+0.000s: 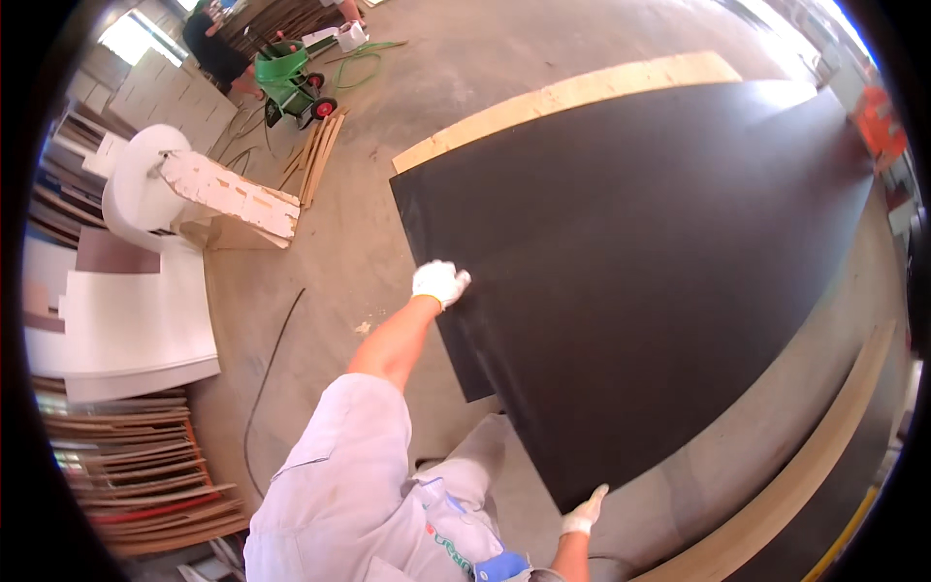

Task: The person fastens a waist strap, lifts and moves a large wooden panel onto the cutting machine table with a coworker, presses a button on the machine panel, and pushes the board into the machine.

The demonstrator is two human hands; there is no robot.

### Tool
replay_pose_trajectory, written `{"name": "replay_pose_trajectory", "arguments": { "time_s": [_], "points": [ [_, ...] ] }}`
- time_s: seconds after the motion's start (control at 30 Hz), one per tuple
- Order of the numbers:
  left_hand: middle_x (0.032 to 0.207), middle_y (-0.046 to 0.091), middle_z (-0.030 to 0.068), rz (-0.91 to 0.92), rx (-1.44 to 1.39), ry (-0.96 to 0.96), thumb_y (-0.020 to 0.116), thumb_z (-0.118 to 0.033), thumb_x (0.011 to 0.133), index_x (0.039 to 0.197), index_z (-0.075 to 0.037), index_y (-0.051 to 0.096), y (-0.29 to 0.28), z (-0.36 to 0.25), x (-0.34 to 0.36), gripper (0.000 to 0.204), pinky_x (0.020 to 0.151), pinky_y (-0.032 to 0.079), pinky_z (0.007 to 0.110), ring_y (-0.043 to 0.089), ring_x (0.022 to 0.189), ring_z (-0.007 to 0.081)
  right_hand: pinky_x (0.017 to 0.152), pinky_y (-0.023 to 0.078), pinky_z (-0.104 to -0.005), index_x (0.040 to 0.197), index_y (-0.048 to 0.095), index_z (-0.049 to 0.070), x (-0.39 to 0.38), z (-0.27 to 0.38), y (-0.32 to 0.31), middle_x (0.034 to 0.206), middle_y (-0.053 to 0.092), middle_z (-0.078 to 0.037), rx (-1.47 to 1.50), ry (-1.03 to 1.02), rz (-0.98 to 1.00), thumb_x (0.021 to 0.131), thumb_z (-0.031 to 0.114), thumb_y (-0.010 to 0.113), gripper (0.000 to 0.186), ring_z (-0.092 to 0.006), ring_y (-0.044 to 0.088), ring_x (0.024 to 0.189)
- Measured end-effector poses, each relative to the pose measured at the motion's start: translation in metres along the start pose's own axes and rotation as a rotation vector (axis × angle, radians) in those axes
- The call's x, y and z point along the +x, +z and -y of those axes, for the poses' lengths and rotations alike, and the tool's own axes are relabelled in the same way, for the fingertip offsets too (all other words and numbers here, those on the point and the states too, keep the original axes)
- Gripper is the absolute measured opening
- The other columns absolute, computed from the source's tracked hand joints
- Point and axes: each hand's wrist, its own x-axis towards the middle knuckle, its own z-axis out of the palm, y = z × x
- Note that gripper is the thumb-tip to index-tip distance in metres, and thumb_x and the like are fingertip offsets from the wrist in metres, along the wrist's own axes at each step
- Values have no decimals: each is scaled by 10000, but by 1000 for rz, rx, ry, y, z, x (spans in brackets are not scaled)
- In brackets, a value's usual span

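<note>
A large black sheet [640, 281] spans the middle and right, held in both gloved hands. My left hand [440, 283] has its fingers curled on the sheet's left edge. My right hand [584, 506] grips its near corner at the bottom. A second dark layer [463, 378] shows beneath the sheet at the lower left. A pale wooden board [562, 100] sticks out along the far edge, partly covered by the black.
Stacked boards [145, 475], white panels [136, 320] and a peeling white piece [223, 199] line the left. A green wheeled cart [283, 78], timber strips [320, 155] and a cable [274, 359] lie on the concrete floor [339, 252]. Another person [218, 48] stands behind the cart. A wooden strip [776, 485] runs lower right.
</note>
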Motion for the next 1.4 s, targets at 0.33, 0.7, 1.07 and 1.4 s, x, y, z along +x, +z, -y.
{"name": "replay_pose_trajectory", "arguments": {
  "time_s": [0.33, 0.7, 1.07, 1.4],
  "points": [
    [1670, 651, 208, 359, -1140, -425, 867, -837, 864, 1660, 21, 580, 84, 134, 8, 1205, 1261, 473, 640, 587, 1562, 386, 1181, 539, -430, 1465, 665, -140, -59, -86, 217, 1441, 747, -179, -52, -123, -67, 1055, 517, 855, 797, -286, 702, 1286],
    [1556, 728, 75, 381, -1616, -554, 874, -615, 997, 1576, -30, 651, 94, 128, 66, 853, 1262, 517, 482, 668, 1440, 293, 1037, 623, -431, 1461, 685, -86, -98, -155, 374, 1373, 776, -160, -138, -302, -235, 1023, 257, 925, 606, -267, 749, 1145],
    [1852, 442, 53, 411, -956, 412, 393, -778, 1100, 1757, -238, 490, 143, 176, 160, 856, 1396, 304, 504, 396, 1681, 366, 1171, 572, -470, 1570, 610, -59, -84, -149, 455, 1480, 713, -144, -179, -181, -178, 1099, 470, 822, 739, -295, 697, 1291],
    [1843, 440, 88, 781, -1278, 169, 241, -423, 1243, 1766, -139, 446, 183, 180, 159, 629, 1420, 273, 437, 391, 1665, 335, 1413, 261, -537, 1831, 337, 113, -86, -124, 465, 1911, 312, -83, 80, 178, -21, 1092, 835, 555, 1056, -343, 340, 1717]
  ]
}}
